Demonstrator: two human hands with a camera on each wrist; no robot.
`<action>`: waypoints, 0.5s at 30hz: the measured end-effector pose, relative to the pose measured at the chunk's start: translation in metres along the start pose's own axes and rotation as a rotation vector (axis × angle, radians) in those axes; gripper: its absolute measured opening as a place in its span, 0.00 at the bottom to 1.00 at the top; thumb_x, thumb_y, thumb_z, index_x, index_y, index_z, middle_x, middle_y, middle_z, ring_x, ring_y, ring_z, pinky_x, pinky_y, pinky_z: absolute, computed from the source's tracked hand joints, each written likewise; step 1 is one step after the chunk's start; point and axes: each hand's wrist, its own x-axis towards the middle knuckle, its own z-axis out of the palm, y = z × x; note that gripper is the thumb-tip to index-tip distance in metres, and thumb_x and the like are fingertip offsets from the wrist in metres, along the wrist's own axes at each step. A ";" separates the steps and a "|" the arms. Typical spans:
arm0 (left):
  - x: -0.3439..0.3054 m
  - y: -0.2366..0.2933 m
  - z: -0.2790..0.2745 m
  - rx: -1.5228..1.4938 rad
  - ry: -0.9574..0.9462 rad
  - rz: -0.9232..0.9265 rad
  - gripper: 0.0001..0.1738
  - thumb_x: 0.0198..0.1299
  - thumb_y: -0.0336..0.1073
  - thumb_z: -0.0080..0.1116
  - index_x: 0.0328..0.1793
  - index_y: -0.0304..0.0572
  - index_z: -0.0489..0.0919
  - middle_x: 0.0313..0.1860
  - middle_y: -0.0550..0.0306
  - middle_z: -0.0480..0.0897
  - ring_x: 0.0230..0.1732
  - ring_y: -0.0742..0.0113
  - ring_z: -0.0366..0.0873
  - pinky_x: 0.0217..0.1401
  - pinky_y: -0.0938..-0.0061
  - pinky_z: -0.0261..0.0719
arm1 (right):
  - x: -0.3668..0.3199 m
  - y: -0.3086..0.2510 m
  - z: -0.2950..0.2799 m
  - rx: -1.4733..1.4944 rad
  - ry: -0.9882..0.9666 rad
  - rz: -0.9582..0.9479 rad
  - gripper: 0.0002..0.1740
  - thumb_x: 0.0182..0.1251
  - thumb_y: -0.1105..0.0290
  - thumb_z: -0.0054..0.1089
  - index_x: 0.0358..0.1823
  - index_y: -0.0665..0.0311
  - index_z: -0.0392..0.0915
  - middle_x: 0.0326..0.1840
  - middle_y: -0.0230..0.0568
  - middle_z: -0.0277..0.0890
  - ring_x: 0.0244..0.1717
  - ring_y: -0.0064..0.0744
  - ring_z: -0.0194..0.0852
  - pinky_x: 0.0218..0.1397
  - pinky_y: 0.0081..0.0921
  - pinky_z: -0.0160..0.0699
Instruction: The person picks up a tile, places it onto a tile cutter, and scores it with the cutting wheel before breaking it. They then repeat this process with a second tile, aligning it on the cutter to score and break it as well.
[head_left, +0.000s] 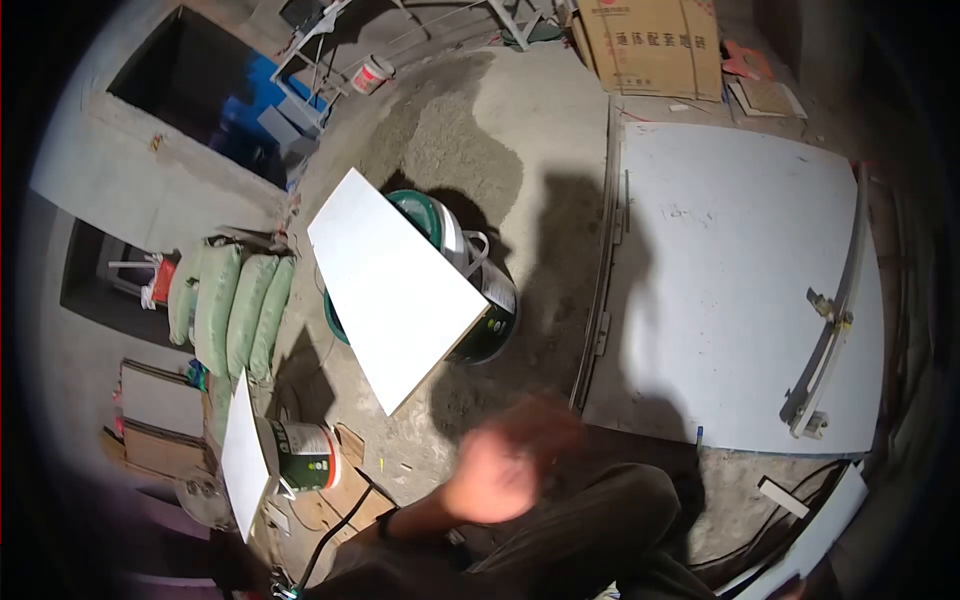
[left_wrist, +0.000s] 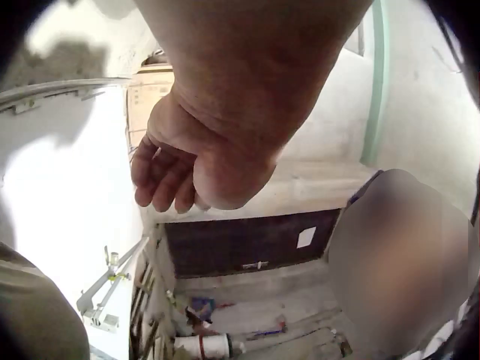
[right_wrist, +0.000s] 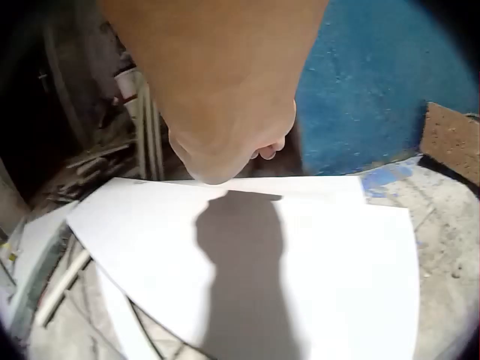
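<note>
My left hand (head_left: pixel 505 465) is blurred in the head view, in front of my bent knee. The left wrist view shows the same hand (left_wrist: pixel 206 161) with its fingers loosely curled and nothing in them. My right hand (right_wrist: pixel 229 142) has bent fingers, right at the far edge of a white board (right_wrist: pixel 345 270), and casts its shadow on it. The palm side is hidden, so I cannot tell whether it grips anything. Only a sliver of the right hand shows at the bottom of the head view, near a white panel (head_left: pixel 825 535). Ahead, a white tile (head_left: pixel 390 280) lies tilted over buckets.
A large white sheet (head_left: pixel 740 290) with a tile cutter (head_left: pixel 825 350) on it lies at right. Green sacks (head_left: pixel 225 300), a bucket (head_left: pixel 305 455) and another white tile (head_left: pixel 245 460) stand at left. A cardboard box (head_left: pixel 655 50) is at the back. Another person (left_wrist: pixel 401 262) appears beside the left hand.
</note>
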 end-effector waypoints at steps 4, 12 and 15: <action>-0.032 -0.029 -0.085 0.248 0.966 0.068 0.08 0.74 0.33 0.62 0.52 0.39 0.76 0.40 0.62 0.77 0.41 0.74 0.74 0.48 0.76 0.71 | 0.058 -0.238 -0.094 0.650 -0.231 -0.479 0.06 0.69 0.73 0.58 0.39 0.69 0.81 0.36 0.57 0.79 0.44 0.63 0.79 0.46 0.52 0.76; -0.045 -0.080 -0.159 -0.754 0.798 -0.603 0.35 0.75 0.55 0.61 0.75 0.36 0.73 0.71 0.51 0.80 0.68 0.58 0.80 0.71 0.58 0.80 | 0.033 -0.432 -0.136 0.325 -0.401 -0.901 0.15 0.70 0.58 0.63 0.35 0.64 0.83 0.33 0.52 0.81 0.38 0.54 0.84 0.40 0.50 0.81; -0.034 -0.102 -0.158 -0.910 0.723 -0.435 0.32 0.75 0.50 0.63 0.76 0.38 0.73 0.70 0.52 0.81 0.67 0.57 0.80 0.70 0.61 0.81 | 0.033 -0.441 -0.123 0.250 -0.373 -0.831 0.16 0.69 0.57 0.62 0.37 0.64 0.83 0.38 0.51 0.85 0.40 0.53 0.87 0.42 0.53 0.83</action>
